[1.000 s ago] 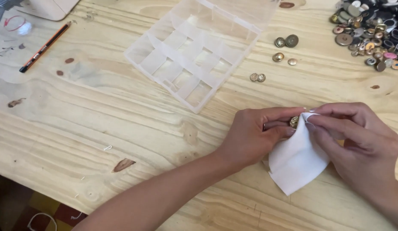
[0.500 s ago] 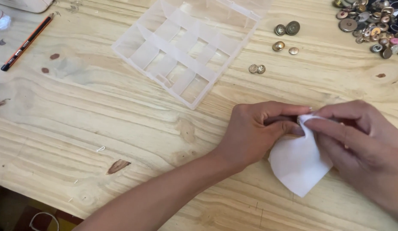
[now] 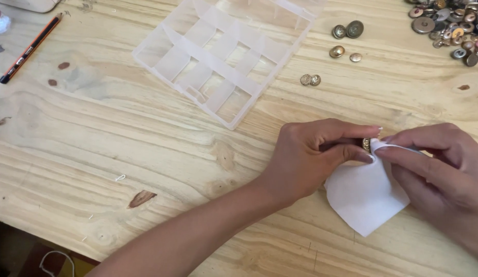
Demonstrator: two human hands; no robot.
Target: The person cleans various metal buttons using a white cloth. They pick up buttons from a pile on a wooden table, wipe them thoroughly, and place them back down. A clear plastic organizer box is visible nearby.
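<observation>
My left hand (image 3: 316,156) pinches a small gold button (image 3: 366,144) between thumb and fingers, low on the right of the wooden table (image 3: 121,143). My right hand (image 3: 439,172) holds a piece of white cloth (image 3: 365,197) and presses its top edge against that button. The cloth hangs down flat onto the table below both hands. The fingertips of the two hands touch around the button, which is mostly hidden.
A clear plastic organizer box (image 3: 228,51) with several compartments lies open at the top centre. Loose metal buttons (image 3: 347,32) lie to its right, two more (image 3: 310,80) nearer me. A heap of buttons (image 3: 449,25) fills the top right corner. A pencil (image 3: 29,48) lies top left.
The view has drifted slightly, so the box and buttons sit a little differently in frame. Both hands stay together on the button and cloth, with only small finger movement.
</observation>
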